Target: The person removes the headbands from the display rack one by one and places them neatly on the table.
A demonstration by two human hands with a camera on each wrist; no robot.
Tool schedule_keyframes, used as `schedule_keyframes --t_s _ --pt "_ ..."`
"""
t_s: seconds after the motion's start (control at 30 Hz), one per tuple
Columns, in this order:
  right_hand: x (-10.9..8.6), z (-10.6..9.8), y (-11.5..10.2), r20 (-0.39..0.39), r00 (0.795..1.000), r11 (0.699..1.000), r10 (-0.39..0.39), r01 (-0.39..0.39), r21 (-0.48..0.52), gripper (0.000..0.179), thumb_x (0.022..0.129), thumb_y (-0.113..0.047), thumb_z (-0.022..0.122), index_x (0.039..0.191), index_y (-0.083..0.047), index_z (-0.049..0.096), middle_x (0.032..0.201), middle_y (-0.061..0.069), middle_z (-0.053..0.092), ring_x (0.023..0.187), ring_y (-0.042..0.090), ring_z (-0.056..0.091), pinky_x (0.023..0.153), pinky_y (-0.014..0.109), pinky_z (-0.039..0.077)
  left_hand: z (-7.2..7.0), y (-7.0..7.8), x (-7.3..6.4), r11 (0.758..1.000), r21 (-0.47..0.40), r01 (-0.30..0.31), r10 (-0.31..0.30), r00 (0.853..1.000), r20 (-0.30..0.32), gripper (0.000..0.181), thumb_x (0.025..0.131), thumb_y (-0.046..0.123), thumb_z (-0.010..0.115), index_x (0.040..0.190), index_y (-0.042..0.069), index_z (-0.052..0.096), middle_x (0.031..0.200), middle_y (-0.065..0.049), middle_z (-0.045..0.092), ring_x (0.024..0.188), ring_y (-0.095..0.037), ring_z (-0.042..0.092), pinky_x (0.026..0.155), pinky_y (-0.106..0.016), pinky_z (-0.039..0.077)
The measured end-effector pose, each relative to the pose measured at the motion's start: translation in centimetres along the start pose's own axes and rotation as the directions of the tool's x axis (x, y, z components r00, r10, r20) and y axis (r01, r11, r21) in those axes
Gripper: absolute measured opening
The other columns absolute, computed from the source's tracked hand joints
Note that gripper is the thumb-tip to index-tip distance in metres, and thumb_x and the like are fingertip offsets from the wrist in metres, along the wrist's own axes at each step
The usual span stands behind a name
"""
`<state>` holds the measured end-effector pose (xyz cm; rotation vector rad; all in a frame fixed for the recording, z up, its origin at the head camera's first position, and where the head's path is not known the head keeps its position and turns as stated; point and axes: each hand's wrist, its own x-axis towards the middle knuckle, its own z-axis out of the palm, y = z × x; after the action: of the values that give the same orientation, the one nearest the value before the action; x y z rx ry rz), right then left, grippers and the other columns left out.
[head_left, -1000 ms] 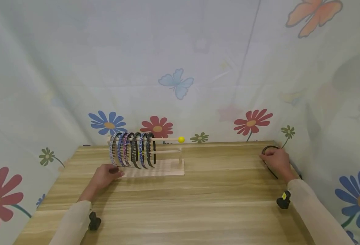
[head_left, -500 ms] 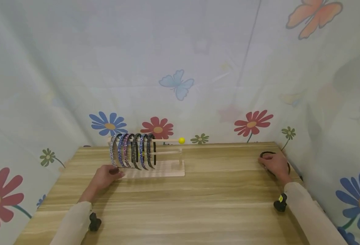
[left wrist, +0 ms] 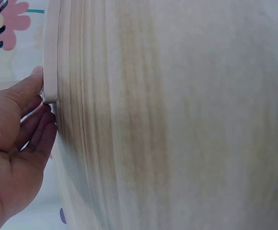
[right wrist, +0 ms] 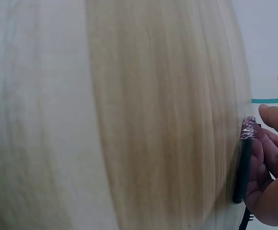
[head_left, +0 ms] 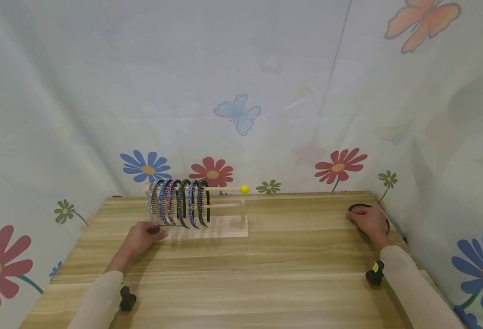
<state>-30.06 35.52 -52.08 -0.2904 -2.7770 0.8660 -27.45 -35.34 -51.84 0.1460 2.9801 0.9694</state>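
A wooden headband stand point(head_left: 225, 227) sits at the back left of the table, several glittery comb-toothed headbands point(head_left: 180, 203) hanging on its rods. My left hand point(head_left: 140, 237) holds the left end of its base; in the left wrist view the thumb and fingers point(left wrist: 45, 122) lie around the base's corner point(left wrist: 51, 91). At the right edge, my right hand point(head_left: 370, 222) holds a dark headband point(head_left: 360, 205) low at the tabletop. The right wrist view shows that headband's pink glitter part point(right wrist: 248, 128) against the curled fingers, with the thumb point(right wrist: 270, 115) raised apart from it.
The wood-grain table point(head_left: 266, 274) stretches between both hands. A yellow ball point(head_left: 244, 189) caps the stand's upper rod. A flower-printed cloth point(head_left: 291, 151) hangs right behind the table and along its sides. Each wrist carries a small black camera point(head_left: 127, 299).
The headband in my right hand has tipped from a raised tilt to lying low around the hand, which shifted slightly left and down. My left hand and the stand have stayed still.
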Motion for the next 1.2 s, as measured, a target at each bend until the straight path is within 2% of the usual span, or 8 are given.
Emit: schedule_keyframes --t_s 0.2,0.33,0.47,0.53,0.7,0.8,0.97,1.2 --pt "0.0 -0.4 0.0 -0.005 1.0 0.998 -0.016 0.017 0.063 0.041 0.094 -0.039 0.073 0.106 -0.001 0.079 0.107 0.02 0.075 0.101 0.041 0.068 0.083 0.051 0.054 0.0 0.0 0.0 1.0 -0.001 0.0 0.0 1.0 -0.004 0.036 0.094 0.031 0.076 0.11 -0.001 0.074 0.11 -0.019 0.074 0.099 -0.029 0.069 0.088 -0.052 0.056" --pt "0.3 -1.4 -0.6 0.007 1.0 0.991 -0.001 0.0 0.135 0.047 0.095 -0.04 0.072 0.116 0.002 0.074 0.113 0.023 0.072 0.106 0.041 0.066 0.085 0.051 0.055 0.0 0.0 -0.1 1.0 0.0 -0.005 0.005 1.0 -0.009 0.033 0.094 0.03 0.076 0.107 0.0 0.074 0.107 -0.017 0.074 0.096 -0.027 0.068 0.086 -0.051 0.056" --pt "0.5 -2.6 -1.8 0.01 0.999 0.988 -0.051 0.049 0.149 0.05 0.098 -0.041 0.069 0.123 0.003 0.07 0.116 0.025 0.071 0.107 0.041 0.066 0.087 0.051 0.056 0.0 -0.2 -0.1 1.0 0.008 -0.012 0.012 1.0 -0.016 0.03 0.094 0.03 0.076 0.103 0.001 0.075 0.104 -0.015 0.074 0.095 -0.026 0.067 0.085 -0.051 0.056" --pt "0.7 -3.1 -2.5 0.0 0.995 0.985 -0.099 0.098 0.141 0.052 0.098 -0.041 0.069 0.125 0.003 0.068 0.118 0.025 0.071 0.107 0.041 0.067 0.086 0.049 0.056 0.0 -0.2 -0.1 1.0 0.008 -0.011 0.012 1.0 -0.021 0.029 0.094 0.03 0.076 0.102 0.002 0.075 0.103 -0.014 0.074 0.094 -0.026 0.067 0.085 -0.051 0.056" --pt "0.5 -4.1 -4.8 0.006 0.983 0.969 -0.184 0.181 0.165 0.055 0.097 -0.044 0.069 0.131 0.0 0.066 0.117 0.023 0.072 0.107 0.039 0.067 0.08 0.034 0.056 0.0 -0.3 -0.1 1.0 0.007 -0.016 0.016 1.0 -0.026 0.03 0.094 0.031 0.076 0.102 0.002 0.075 0.101 -0.014 0.074 0.092 -0.024 0.067 0.083 -0.049 0.056" --pt "-0.1 -4.5 -6.9 0.014 0.98 0.959 -0.197 0.19 0.21 0.057 0.097 -0.045 0.069 0.133 -0.001 0.065 0.118 0.023 0.071 0.108 0.038 0.067 0.075 0.022 0.053 -0.1 -0.3 -0.1 1.0 0.01 -0.017 0.018 1.0 -0.025 0.03 0.094 0.031 0.076 0.101 0.002 0.074 0.101 -0.013 0.074 0.09 -0.024 0.066 0.082 -0.048 0.056" --pt "-1.4 -4.0 -10.0 -0.017 0.974 0.926 -0.226 0.22 0.305 0.055 0.096 -0.044 0.07 0.131 -0.002 0.067 0.114 0.02 0.073 0.103 0.032 0.068 0.069 0.011 0.05 -0.1 -0.3 0.0 1.0 0.012 -0.018 0.018 1.0 -0.022 0.031 0.094 0.032 0.076 0.102 0.002 0.074 0.101 -0.014 0.074 0.091 -0.024 0.067 0.083 -0.049 0.056" --pt "-2.9 -2.6 -13.7 -0.056 0.944 0.855 -0.325 0.319 0.408 0.046 0.095 -0.042 0.073 0.127 -0.01 0.072 0.11 0.012 0.075 0.09 0.007 0.066 0.073 0.014 0.053 0.1 -0.3 0.2 1.0 0.006 -0.019 0.019 1.0 -0.017 0.032 0.094 0.033 0.076 0.104 0.002 0.075 0.103 -0.013 0.075 0.093 -0.024 0.067 0.085 -0.051 0.056"
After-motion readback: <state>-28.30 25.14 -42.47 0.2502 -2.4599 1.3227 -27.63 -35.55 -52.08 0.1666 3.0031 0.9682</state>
